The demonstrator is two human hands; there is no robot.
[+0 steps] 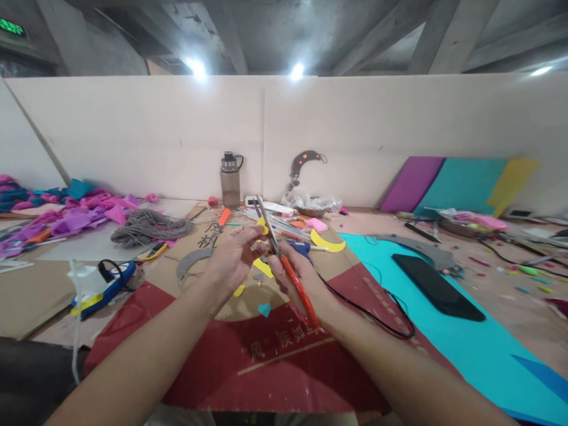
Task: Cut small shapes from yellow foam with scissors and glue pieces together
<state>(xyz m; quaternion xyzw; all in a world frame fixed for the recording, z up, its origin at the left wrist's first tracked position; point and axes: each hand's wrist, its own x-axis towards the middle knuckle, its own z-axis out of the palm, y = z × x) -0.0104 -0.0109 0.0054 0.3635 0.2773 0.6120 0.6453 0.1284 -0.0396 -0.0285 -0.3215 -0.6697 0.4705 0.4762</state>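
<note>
My right hand (298, 275) is closed round the red handles of a pair of scissors (296, 281), whose blades point up and away from me. Pinched in the fingers of my left hand (237, 251) is a small yellow piece (262, 225), right beside the blades; its full outline is partly hidden. Beneath both hands lies a red and brown cardboard sheet (213, 378). On it are a teal heart cutout (264, 309), a yellow strip (263, 268) and a yellow crescent (327, 241). A grey crescent (191, 264) lies left of my left hand.
A bottle (230, 180) stands at the back by the wall panel. To the right, a black phone (437, 287) rests on a turquoise sheet (479, 349). Grey cord (148, 229) and a blue power strip (109, 290) lie at left. An orange cutter (224, 217) is behind my left hand.
</note>
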